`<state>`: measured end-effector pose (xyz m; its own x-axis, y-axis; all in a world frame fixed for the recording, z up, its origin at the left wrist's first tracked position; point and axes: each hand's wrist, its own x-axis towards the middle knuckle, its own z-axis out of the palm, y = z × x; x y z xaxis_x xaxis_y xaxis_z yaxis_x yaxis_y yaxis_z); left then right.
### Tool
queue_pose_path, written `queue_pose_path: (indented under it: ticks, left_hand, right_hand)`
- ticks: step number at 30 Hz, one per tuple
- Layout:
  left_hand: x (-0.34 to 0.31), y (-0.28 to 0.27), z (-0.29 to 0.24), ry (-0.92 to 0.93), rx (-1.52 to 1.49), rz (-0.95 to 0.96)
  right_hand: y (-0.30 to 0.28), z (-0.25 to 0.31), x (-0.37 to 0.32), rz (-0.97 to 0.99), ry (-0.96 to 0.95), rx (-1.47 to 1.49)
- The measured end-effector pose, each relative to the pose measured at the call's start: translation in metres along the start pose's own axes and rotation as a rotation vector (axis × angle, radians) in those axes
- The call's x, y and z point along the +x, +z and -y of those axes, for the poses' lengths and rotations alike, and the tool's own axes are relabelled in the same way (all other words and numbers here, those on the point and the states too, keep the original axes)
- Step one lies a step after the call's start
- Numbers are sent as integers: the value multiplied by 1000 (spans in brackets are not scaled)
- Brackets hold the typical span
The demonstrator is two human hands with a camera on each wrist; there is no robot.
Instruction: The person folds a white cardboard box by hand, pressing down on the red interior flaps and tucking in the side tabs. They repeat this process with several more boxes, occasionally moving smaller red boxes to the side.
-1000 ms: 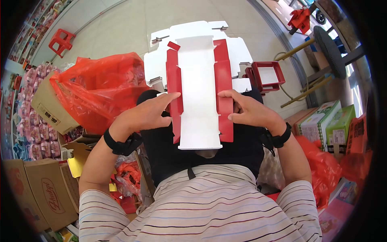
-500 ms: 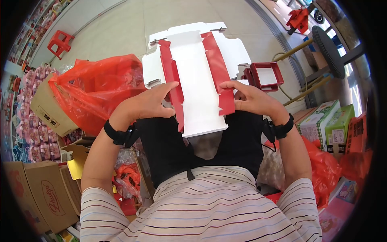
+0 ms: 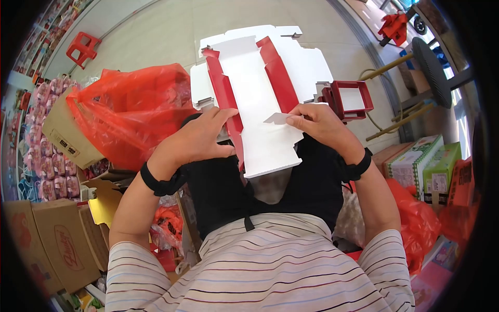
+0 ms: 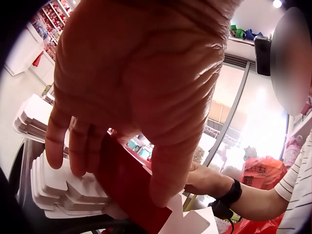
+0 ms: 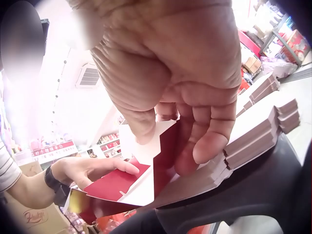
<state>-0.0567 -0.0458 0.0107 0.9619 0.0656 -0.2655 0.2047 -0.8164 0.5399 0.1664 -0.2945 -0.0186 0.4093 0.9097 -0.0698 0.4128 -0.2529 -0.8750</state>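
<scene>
A white card piece with red side flaps (image 3: 249, 83) lies on a stack of white cut card (image 3: 312, 65) over the person's lap. At its left flap, the left hand (image 3: 200, 138) holds the red side between thumb and fingers; the left wrist view shows the thumb on the red panel (image 4: 129, 180). The right hand (image 3: 325, 127) pinches a small white flap (image 3: 278, 118) at the right side, folded inward over the white middle. In the right wrist view the thumb presses on this white flap (image 5: 146, 144), with the fingers behind the red panel.
A red frame-like box (image 3: 352, 100) stands right of the stack. Red plastic bags (image 3: 140, 112) and cartons (image 3: 65, 244) lie at the left; green and white boxes (image 3: 413, 161) are at the right. A red stool (image 3: 83, 49) stands on the floor behind.
The right hand has shifted from the outside of the right red side to its near end, and the flap there is now turned inward. The left hand remains at the left side.
</scene>
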Motion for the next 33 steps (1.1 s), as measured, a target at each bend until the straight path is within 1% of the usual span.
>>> queue_pose_path:
  ticks: [5,8,11,15,18,21,24,27,30,33]
  left_hand:
    - [-2,-2,-6,-15,33,1]
    - [-4,6,-7,8,72,-61]
    - [-7,8,-14,-13,69,-103]
    - [-4,10,-10,19,51,-235]
    - [2,18,-12,49,66,-334]
    - [13,25,-14,49,93,-440]
    - [24,31,-21,18,120,-515]
    - [30,37,-28,22,169,-526]
    - [34,43,-30,59,197,-523]
    - [34,41,-31,82,234,-533]
  right_hand:
    - [5,3,-4,-7,42,7]
    - [7,2,-8,-8,52,4]
    - [11,2,-10,-22,62,26]
    - [16,10,-13,4,85,48]
    - [21,7,-12,-37,16,75]
    - [26,20,-13,-118,96,189]
    - [30,9,-9,-194,-33,91]
    - [29,8,-7,-236,-82,-17]
    - [26,4,-5,-236,-103,-149]
    - [24,7,-5,-193,-108,-266]
